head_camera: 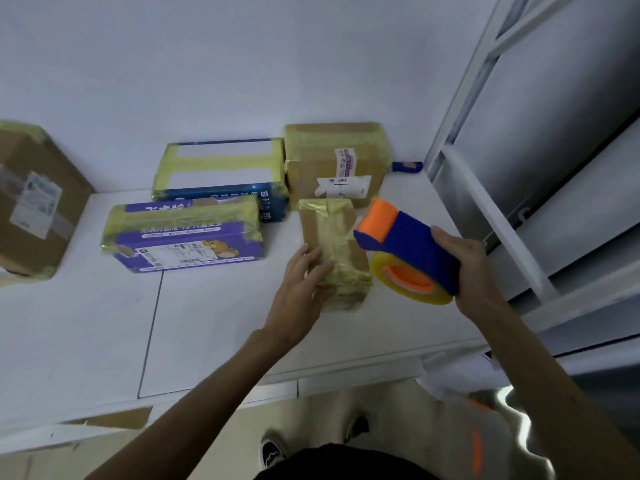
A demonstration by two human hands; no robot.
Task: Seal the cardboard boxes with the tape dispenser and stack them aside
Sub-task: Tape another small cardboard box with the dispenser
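The small cardboard box (346, 244) lies flat toward the right side of the tabletop (214, 313), roughly midway between its near and far edges, its top already covered in yellowish tape. The left hand (301, 289) reaches in from the near edge, forearm stretched forward. Its fingers (311, 261) lie nearly straight across the box's left half, grasping nothing, apparently pinning the box so it will not slide under the tape's pull. The right hand (474, 271) comes in from the right edge with the wrist cocked inward, fingers clenched round the blue body of the tape dispenser (412, 244). The dispenser is held just off the box's right side, its orange nose aimed at the box top and its tape roll (415, 296) hanging low. That looks like readiness for another strip or a cut. Along the far edge stand a brown box (336, 154) and a blue box (221, 174), with a purple box (183, 237) in front, all taped and probably finished.
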